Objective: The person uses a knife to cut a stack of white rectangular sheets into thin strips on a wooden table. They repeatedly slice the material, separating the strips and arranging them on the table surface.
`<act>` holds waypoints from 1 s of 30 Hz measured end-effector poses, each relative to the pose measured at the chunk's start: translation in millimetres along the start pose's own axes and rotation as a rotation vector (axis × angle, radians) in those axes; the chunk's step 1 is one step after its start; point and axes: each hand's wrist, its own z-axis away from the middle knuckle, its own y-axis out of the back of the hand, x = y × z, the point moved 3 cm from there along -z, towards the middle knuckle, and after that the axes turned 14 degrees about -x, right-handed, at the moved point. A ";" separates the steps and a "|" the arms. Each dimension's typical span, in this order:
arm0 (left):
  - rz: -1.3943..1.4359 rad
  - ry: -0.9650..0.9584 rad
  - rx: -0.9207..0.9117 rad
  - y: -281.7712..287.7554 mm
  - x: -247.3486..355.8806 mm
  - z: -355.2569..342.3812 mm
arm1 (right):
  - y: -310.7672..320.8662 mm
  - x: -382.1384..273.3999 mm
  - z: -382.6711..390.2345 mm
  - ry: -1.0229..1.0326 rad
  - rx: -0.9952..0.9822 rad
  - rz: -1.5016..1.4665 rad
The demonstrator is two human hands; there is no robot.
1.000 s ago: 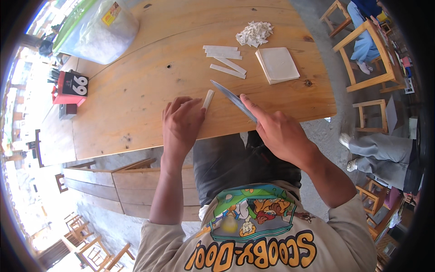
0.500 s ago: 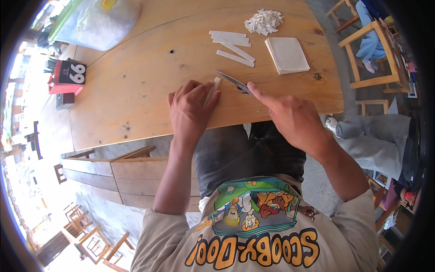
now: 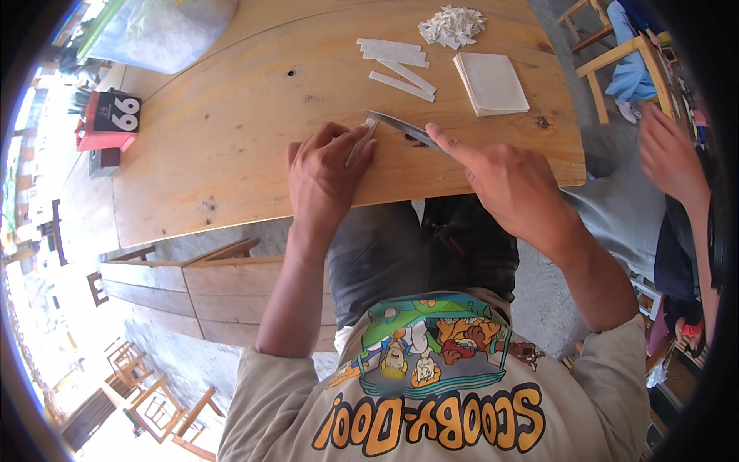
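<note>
My left hand (image 3: 329, 165) is closed over a narrow white strip (image 3: 371, 123), pressing it near the table's front edge with the strip's far end sticking out past the fingers. In my right hand (image 3: 504, 181) is a knife (image 3: 404, 128), its handle hidden in the fist and the index finger laid along the back of the blade. The blade's tip lies at the strip's far end. Beyond my hands are several loose white strips (image 3: 391, 58), a stack of white rectangular sheets (image 3: 493, 83) and a heap of small cut white pieces (image 3: 453, 27).
The wooden table (image 3: 246, 146) has a red and black holder (image 3: 112, 122) at its left and a clear plastic bag (image 3: 165, 35) at the far left. A wooden bench (image 3: 231, 296) stands below. On the right, a person's hand (image 3: 672, 152) shows near a wooden chair (image 3: 623, 65).
My right hand and the knife have shifted slightly, bringing the blade to the strip's end. The person on the right has come closer, an arm now in view.
</note>
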 end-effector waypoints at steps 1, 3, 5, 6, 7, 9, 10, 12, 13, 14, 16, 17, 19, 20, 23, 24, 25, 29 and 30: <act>-0.001 -0.002 -0.007 0.4 0.0 -0.3 | 0.2 -0.3 -0.2 0.009 0.015 -0.002; -0.011 -0.001 -0.010 1.1 0.4 0.4 | 0.2 -0.9 -0.2 0.016 0.023 -0.002; -0.012 -0.006 -0.012 1.1 0.6 0.8 | 0.8 -0.6 -0.2 0.010 0.010 0.002; -0.010 -0.014 -0.009 0.9 0.4 0.6 | 1.0 -0.7 -0.1 0.008 0.001 0.004; -0.007 -0.027 -0.003 0.7 0.3 0.3 | 1.2 -0.6 0.1 0.002 -0.009 0.007; -0.013 -0.037 -0.010 -0.2 -0.8 -0.2 | 1.5 -0.9 0.0 0.004 -0.014 0.006; -0.015 -0.034 -0.021 -0.8 -1.4 0.0 | 1.6 -1.1 -0.1 0.012 -0.010 0.003; -0.019 -0.050 -0.011 -0.9 -1.7 0.4 | 1.3 -1.1 -0.6 0.019 -0.004 0.003; -0.020 -0.050 -0.013 -1.0 -1.9 0.5 | 0.9 -1.0 -1.2 0.018 -0.002 0.006; -0.021 -0.055 -0.012 -0.9 -1.9 0.6 | 0.4 -0.6 -1.5 0.015 -0.002 0.006; -0.025 -0.059 -0.015 -0.7 -1.7 1.0 | 0.3 -0.2 -1.6 0.023 0.005 0.016; -0.022 -0.061 -0.018 -0.7 -1.5 1.0 | 0.2 0.1 -1.6 0.020 0.001 0.020; -0.022 -0.065 -0.019 -0.7 -1.3 0.9 | 0.5 -0.2 -1.4 0.026 0.005 0.023; -0.016 -0.067 -0.023 -0.9 -1.3 0.8 | 0.7 -0.4 -1.2 0.024 0.003 0.021; -0.003 -0.072 -0.028 -1.1 -1.4 0.6 | 0.9 -0.5 -0.7 0.001 -0.018 0.014; -0.001 -0.074 -0.028 -1.0 -1.4 0.8 | 0.8 -0.7 -0.8 -0.004 -0.022 0.018; 0.000 -0.068 -0.034 -1.1 -1.5 1.0 | 0.6 -0.7 -0.9 -0.008 -0.026 0.023; 0.008 -0.078 -0.033 -0.5 -0.3 1.9 | 1.2 -3.3 -0.9 0.043 0.070 0.078; 0.007 -0.080 -0.033 -0.4 0.0 1.9 | 0.7 -2.8 -0.8 0.042 0.060 0.058</act>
